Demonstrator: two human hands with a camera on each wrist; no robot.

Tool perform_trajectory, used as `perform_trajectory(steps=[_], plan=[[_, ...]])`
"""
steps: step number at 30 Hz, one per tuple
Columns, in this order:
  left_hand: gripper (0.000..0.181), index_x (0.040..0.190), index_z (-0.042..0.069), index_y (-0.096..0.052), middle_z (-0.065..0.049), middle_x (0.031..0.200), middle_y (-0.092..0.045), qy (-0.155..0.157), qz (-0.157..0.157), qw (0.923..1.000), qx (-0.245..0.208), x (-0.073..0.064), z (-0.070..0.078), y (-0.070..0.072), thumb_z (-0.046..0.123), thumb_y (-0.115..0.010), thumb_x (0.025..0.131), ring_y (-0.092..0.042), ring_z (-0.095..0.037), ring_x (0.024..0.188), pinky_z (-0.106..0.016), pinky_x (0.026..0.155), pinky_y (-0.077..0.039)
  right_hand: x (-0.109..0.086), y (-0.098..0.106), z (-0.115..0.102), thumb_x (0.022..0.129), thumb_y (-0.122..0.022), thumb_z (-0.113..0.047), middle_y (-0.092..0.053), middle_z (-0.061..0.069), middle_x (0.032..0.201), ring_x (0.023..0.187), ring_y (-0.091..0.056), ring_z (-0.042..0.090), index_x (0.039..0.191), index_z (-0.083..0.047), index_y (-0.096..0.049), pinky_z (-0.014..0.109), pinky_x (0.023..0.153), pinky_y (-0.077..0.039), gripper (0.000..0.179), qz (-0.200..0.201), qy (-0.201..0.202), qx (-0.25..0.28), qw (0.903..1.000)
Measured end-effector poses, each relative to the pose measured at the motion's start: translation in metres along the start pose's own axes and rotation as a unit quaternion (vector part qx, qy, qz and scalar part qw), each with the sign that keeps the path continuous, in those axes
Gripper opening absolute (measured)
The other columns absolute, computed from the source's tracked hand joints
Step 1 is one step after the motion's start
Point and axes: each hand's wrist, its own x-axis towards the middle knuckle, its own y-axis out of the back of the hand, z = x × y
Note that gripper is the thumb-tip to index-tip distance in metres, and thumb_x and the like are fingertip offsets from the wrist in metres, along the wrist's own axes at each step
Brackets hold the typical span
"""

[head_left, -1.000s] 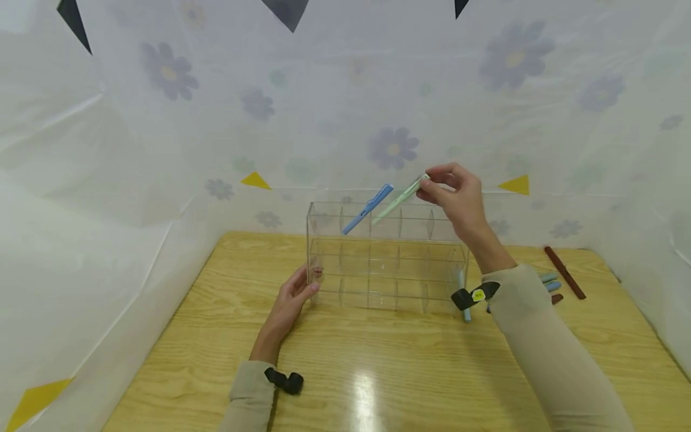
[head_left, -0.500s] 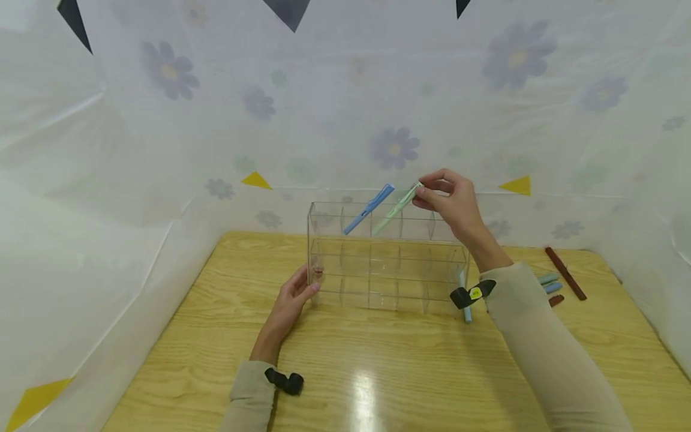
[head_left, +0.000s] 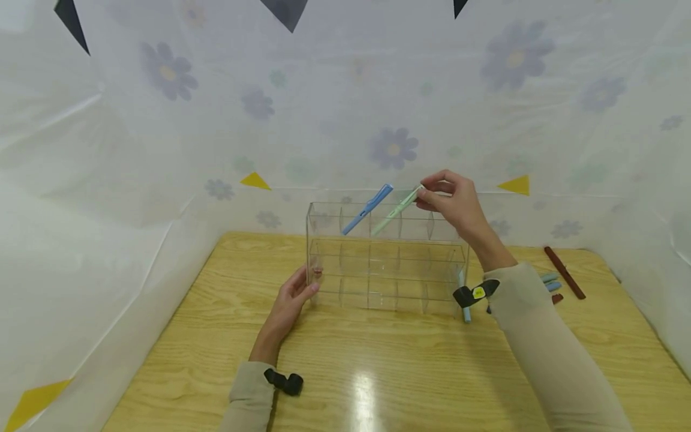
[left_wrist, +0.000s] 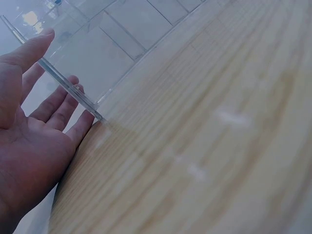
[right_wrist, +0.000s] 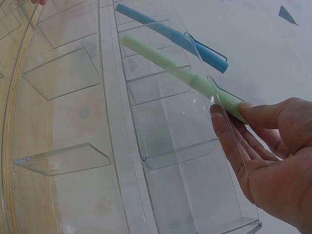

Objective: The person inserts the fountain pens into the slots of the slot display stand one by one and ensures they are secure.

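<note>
In the head view a clear acrylic organizer (head_left: 383,245) with divided compartments stands upright on the table. My right hand (head_left: 454,203) pinches the upper end of a light green pen (head_left: 396,211) between thumb and fingers. Its lower end is inside a top-row compartment, and the pen leans to the right. A blue pen (head_left: 367,210) leans the same way in the compartment to its left. At the organizer's left side my left hand (head_left: 288,300) holds the edge, thumb in front and fingers behind, as the left wrist view shows the hand (left_wrist: 44,126) at the clear panel (left_wrist: 73,90).
Right of the organizer lie a light blue pen (head_left: 466,313), a dark red pen (head_left: 564,273) and several more pens (head_left: 552,287), partly hidden by the right sleeve. A flowered sheet (head_left: 324,120) hangs behind the wooden table (head_left: 216,336).
My right hand has come slightly lower, and the green pen's lower end has gone further down into its compartment. Between the last two frames hardly anything moves; the left hand stays in place.
</note>
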Motion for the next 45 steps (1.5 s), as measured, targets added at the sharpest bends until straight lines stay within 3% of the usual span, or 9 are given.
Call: perform_trajectory(steps=[6, 11, 19, 32, 45], plan=[[0.058, 0.160, 0.012, -0.037, -0.016, 0.154, -0.048, -0.005, -0.005, 1.0000, -0.002, 0.000, -0.001, 0.001, 0.016, -0.059, 0.106, -0.042, -0.030, 0.145, -0.026, 0.108, -0.043, 0.000, 0.000, 0.000, 0.098, -0.067, 0.000, -0.069, 0.019, 0.106, 0.093, -0.076, 0.020, 0.124, 0.017, -0.056, 0.038, 0.086, -0.058, 0.033, -0.008, -0.001, -0.015, 0.9999], [0.058, 0.159, 0.013, -0.038, -0.016, 0.154, -0.048, -0.006, -0.003, 1.0000, -0.001, 0.001, -0.002, 0.001, 0.016, -0.060, 0.106, -0.043, -0.030, 0.144, -0.026, 0.108, -0.044, -0.001, 0.004, 0.001, 0.098, -0.068, -0.001, -0.068, 0.019, 0.110, 0.096, -0.075, 0.022, 0.123, 0.007, -0.061, 0.038, 0.087, -0.058, 0.028, -0.010, 0.004, -0.024, 0.9997], [0.058, 0.160, 0.013, -0.038, -0.016, 0.154, -0.048, -0.007, -0.007, 0.9999, 0.001, 0.002, -0.001, 0.000, 0.016, -0.060, 0.106, -0.043, -0.030, 0.144, -0.026, 0.108, -0.044, -0.011, 0.020, 0.000, 0.098, -0.068, -0.001, -0.067, 0.023, 0.114, 0.098, -0.074, 0.021, 0.124, 0.001, -0.063, 0.034, 0.086, -0.059, 0.026, 0.015, 0.026, -0.004, 0.9995], [0.058, 0.160, 0.014, -0.038, -0.018, 0.155, -0.047, -0.012, -0.009, 0.9999, -0.001, 0.004, -0.003, 0.001, 0.016, -0.060, 0.106, -0.043, -0.032, 0.144, -0.026, 0.108, -0.044, -0.053, 0.041, -0.008, 0.097, -0.069, -0.001, -0.070, 0.019, 0.110, 0.096, -0.074, 0.022, 0.123, 0.006, -0.064, 0.031, 0.083, -0.059, 0.027, 0.074, 0.081, 0.003, 0.9940], [0.056, 0.159, 0.018, -0.041, -0.013, 0.154, -0.049, -0.006, -0.005, 1.0000, 0.004, 0.003, -0.003, 0.002, 0.019, -0.061, 0.106, -0.044, -0.026, 0.144, -0.026, 0.109, -0.043, -0.107, 0.055, 0.007, 0.099, -0.066, -0.001, -0.071, 0.017, 0.112, 0.097, -0.072, 0.023, 0.126, 0.010, -0.060, 0.031, 0.082, -0.059, 0.030, 0.143, 0.068, 0.034, 0.9869]])
